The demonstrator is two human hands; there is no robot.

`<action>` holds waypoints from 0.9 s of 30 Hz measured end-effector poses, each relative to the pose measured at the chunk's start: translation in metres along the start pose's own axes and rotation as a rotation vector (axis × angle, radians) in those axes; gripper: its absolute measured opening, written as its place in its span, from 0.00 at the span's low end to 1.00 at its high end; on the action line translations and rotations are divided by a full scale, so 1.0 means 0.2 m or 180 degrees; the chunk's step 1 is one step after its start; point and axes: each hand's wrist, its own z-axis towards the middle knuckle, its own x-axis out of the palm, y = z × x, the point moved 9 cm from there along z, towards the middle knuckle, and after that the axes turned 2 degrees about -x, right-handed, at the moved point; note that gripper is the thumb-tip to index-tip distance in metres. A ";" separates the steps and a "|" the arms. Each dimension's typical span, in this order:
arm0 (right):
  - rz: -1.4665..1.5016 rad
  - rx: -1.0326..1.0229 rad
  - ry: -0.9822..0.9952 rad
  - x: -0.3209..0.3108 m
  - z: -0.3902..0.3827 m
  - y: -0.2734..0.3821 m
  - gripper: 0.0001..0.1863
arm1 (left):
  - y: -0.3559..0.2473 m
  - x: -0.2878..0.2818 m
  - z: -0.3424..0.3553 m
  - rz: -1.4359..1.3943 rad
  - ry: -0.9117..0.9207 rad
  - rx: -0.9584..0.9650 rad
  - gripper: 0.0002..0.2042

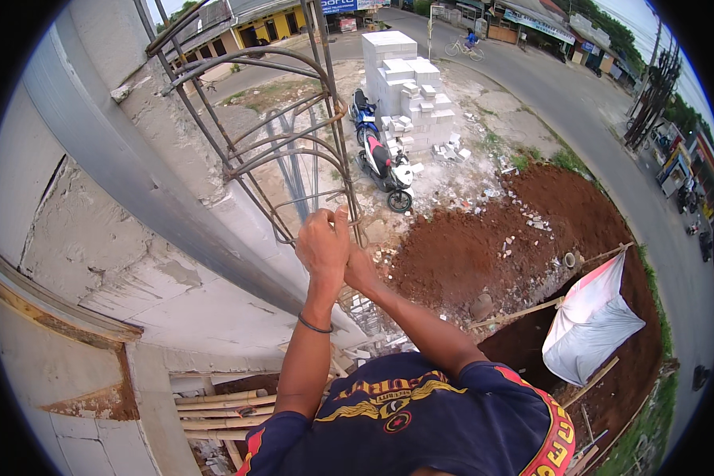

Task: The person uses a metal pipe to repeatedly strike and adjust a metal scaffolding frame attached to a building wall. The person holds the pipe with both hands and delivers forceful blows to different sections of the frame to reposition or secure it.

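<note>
A cage of rusty steel rebar (343, 147), with long bars tied by bent stirrups, rises in front of me beside the block wall. My left hand (323, 242), with a dark band at its wrist, is closed in a fist at the cage's lower end, thumb uppermost. Close against it on the right and slightly lower is my right hand (362, 268), its fingers curled and partly hidden behind the left. Whatever the two hands grip is covered by them; I cannot tell whether it is a bar or something smaller.
At left runs a grey metal beam (147, 170) along the plastered wall (163, 293). Bamboo poles (226, 412) lie below it. Farther down stand a white motorbike (389, 168), stacked pale blocks (389, 67), a red soil heap (444, 250) and a white sheet (591, 325) over a pit.
</note>
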 end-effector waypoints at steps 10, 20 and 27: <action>0.0598 -0.0458 -0.0355 0.06 -0.01 0.19 0.07 | 0.44 -0.05 -0.22 -0.1244 -0.0438 -0.0220 0.17; -0.0090 -0.0523 -0.0860 -0.57 -0.28 0.58 0.06 | 0.03 0.12 -0.26 -0.3185 0.0883 0.0228 0.35; -0.1799 0.0054 -0.0776 -0.80 -0.21 0.57 0.15 | -0.17 0.56 -0.25 -0.4426 0.1944 -0.0858 0.28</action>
